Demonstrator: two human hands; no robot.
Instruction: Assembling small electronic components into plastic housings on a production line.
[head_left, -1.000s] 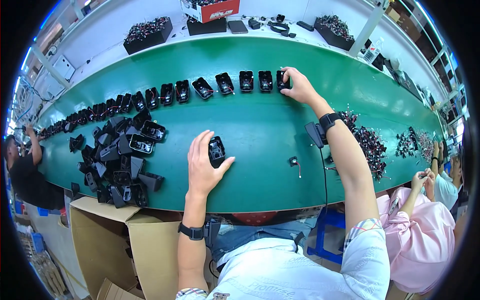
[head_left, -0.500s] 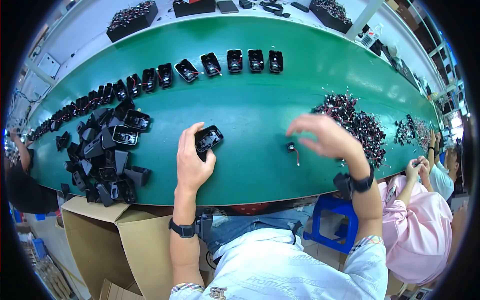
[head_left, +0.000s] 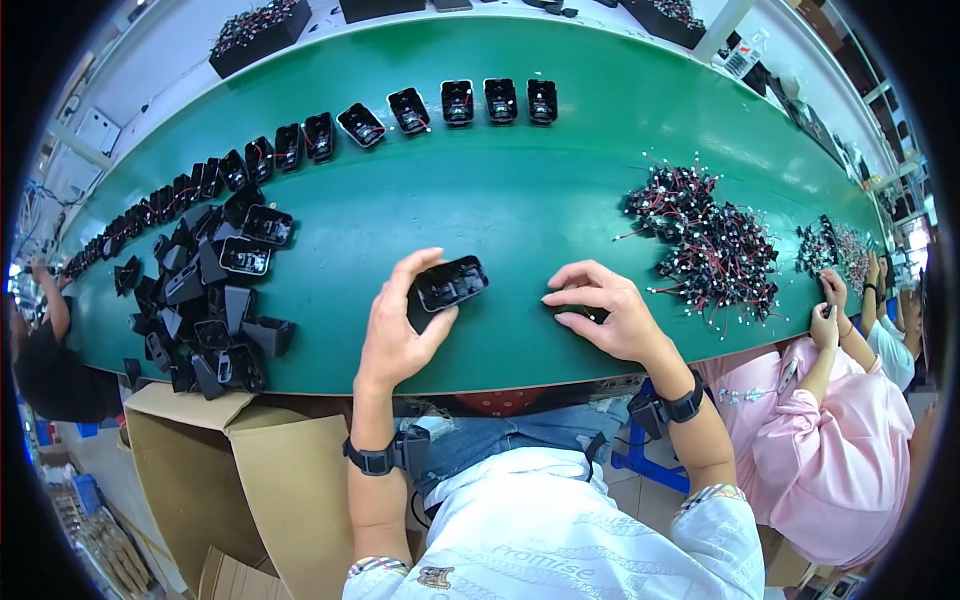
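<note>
My left hand (head_left: 405, 325) is closed around an open black plastic housing (head_left: 452, 284), its hollow side up, just above the green table. To its right, my right hand (head_left: 608, 312) is curled with thumb and fingertips together on a small black wired part (head_left: 582, 314). Most of that part is hidden by the fingers. Beyond my right hand lies a heap of similar small black parts (head_left: 700, 240) with red wires and white connectors. Left of my left hand is a jumbled pile of black housings (head_left: 205, 290).
A curved row of black housings (head_left: 408, 112), several with red wires, runs along the far side of the green table (head_left: 480, 210). An open cardboard box (head_left: 285, 500) stands below the near edge. On the right, a person in pink (head_left: 820, 440) works at the table.
My right hand has come left and closed on the small wired part that lay on the table. My left hand has shifted right with the housing and turned it. The whole view has tilted slightly.
</note>
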